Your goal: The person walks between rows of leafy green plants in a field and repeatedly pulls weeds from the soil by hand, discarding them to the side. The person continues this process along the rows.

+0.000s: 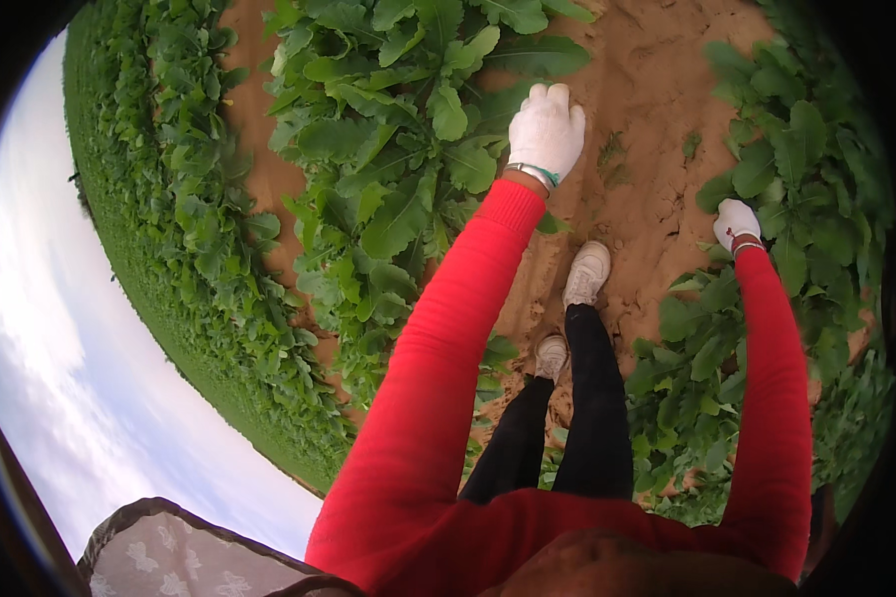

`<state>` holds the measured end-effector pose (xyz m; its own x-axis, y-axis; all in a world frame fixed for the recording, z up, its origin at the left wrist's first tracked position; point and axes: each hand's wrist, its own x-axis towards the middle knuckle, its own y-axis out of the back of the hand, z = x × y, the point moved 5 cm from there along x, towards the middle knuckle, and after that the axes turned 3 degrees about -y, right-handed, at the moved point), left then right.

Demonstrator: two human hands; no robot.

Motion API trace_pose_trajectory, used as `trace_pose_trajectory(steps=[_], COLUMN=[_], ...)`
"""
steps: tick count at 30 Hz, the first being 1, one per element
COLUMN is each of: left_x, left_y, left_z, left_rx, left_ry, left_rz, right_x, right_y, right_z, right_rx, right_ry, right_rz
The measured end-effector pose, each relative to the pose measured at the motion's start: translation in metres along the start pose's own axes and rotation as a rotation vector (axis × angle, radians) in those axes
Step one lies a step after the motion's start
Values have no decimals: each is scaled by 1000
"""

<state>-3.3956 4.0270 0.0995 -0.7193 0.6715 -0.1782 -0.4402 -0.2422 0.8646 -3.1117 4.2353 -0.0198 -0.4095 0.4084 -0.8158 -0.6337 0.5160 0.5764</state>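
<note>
My left hand, in a white glove with a green band at the wrist, is over the sandy furrow beside the leafy green plants of the row on the left. Its fingers are curled under; whatever they hold, if anything, is hidden beneath the hand. My right hand, also white-gloved, is lower down against the leaves of the right-hand row. Its fingers point down and are mostly out of sight, so their grip does not show. Both arms are stretched out in red sleeves.
My feet in pale shoes stand in the brown soil furrow between the two rows. Small weeds grow in it. More crop rows run along the left toward the sky. A patterned grey cloth hangs at the lower left.
</note>
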Motion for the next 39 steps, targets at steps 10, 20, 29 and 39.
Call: trace_pose_trajectory(steps=[10, 20, 29, 39], left_x=[136, 163, 163, 163], left_y=[-6, -37, -47, -78], left_z=[-81, -139, -147, -201], left_rx=[279, 137, -246, -280], left_ry=[434, 406, 436, 393], left_rz=[-351, -546, -552, -581], right_x=[-6, -7, -9, 6], right_y=[9, 6, 6, 51], right_z=[-4, 1, 0, -3], right_rx=[44, 136, 141, 2090], right_ry=[-24, -42, -25, -391], right_rz=[-65, -94, 40, -63])
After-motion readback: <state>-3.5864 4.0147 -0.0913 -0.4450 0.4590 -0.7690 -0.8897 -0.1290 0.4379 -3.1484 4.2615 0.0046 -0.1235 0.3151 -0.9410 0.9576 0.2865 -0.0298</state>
